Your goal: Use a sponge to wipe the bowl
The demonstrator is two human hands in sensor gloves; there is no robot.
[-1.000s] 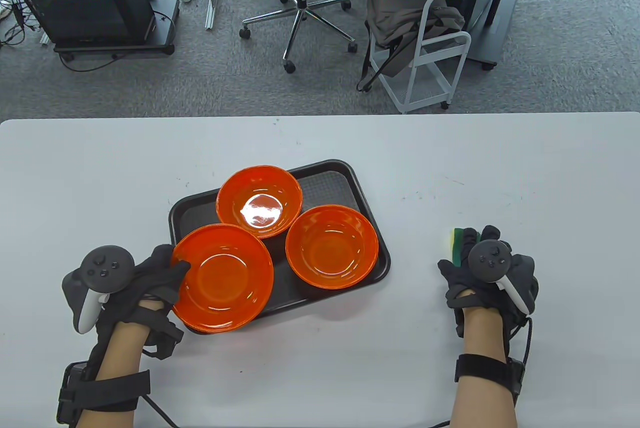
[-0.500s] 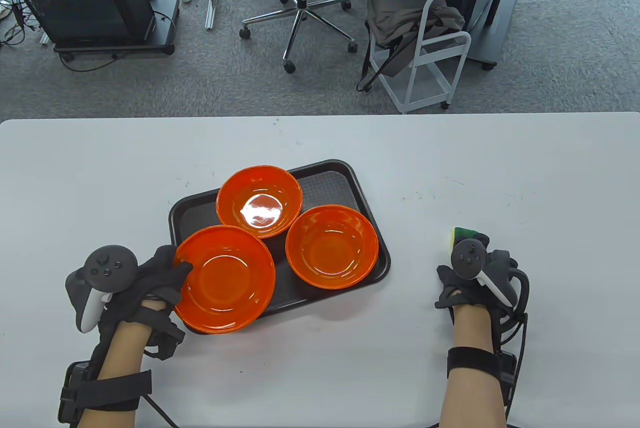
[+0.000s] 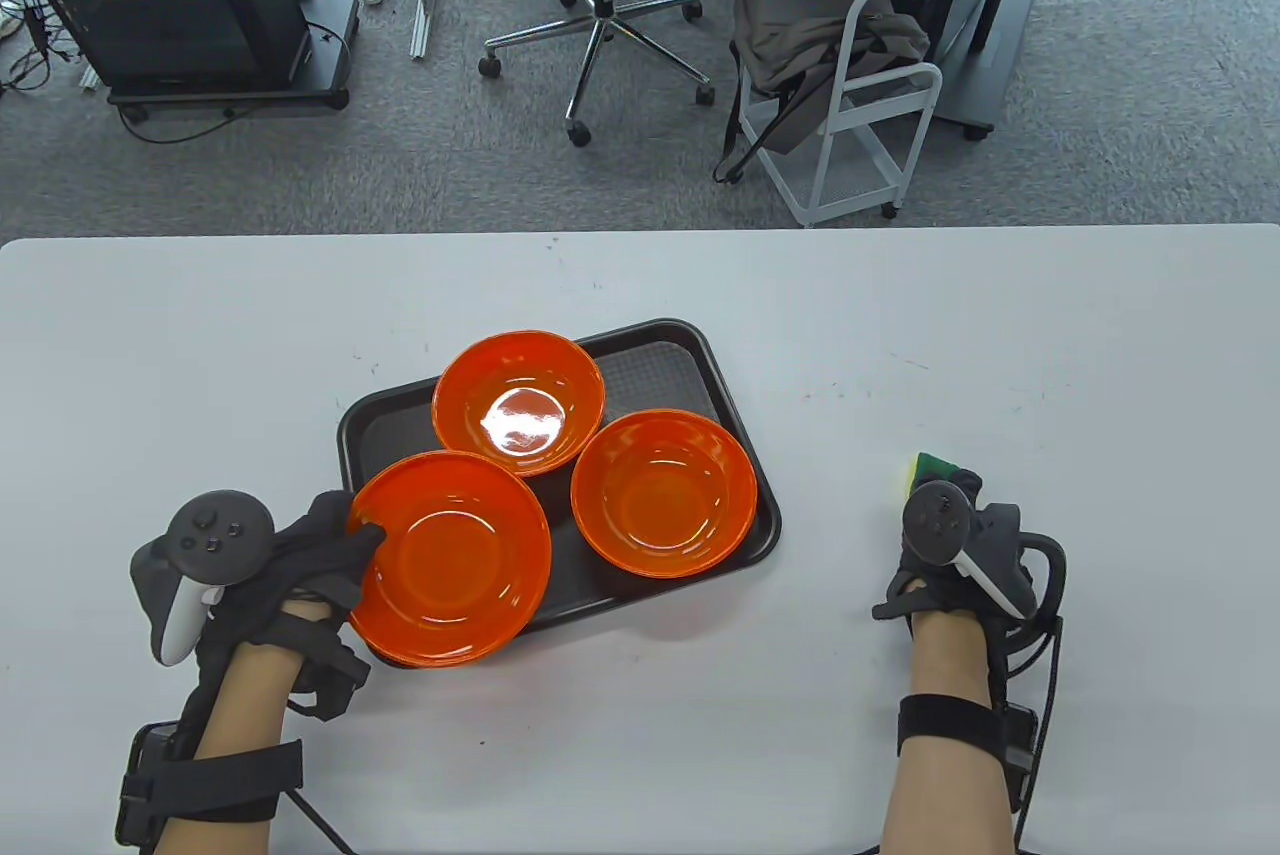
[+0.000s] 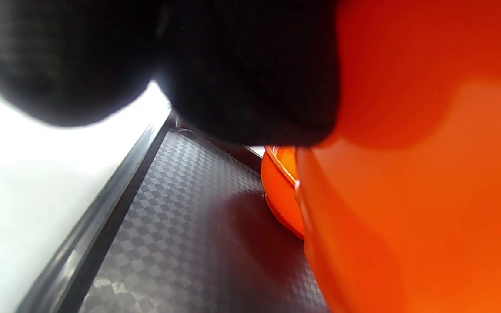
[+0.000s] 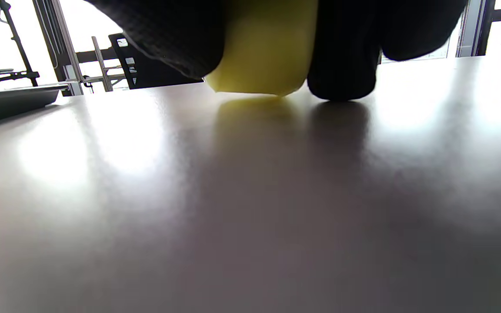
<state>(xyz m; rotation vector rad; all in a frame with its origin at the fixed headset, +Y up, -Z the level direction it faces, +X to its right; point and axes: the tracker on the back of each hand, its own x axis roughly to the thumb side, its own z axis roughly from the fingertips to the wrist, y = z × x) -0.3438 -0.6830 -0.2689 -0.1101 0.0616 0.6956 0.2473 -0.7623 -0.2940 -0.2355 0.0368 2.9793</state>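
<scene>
Your left hand (image 3: 310, 555) is pinching the bowl (image 3: 450, 557) rim on the tray (image 3: 700, 345) and your right hand (image 3: 960, 545) is gripping the sponge (image 3: 932, 467) on the table (image 3: 1000, 345), so a quick lift is risking a slip.

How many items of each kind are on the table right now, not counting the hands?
Orange bowls: 3 (near-left, back, right)
Tray: 1
Sponge: 1
Total: 5
</scene>
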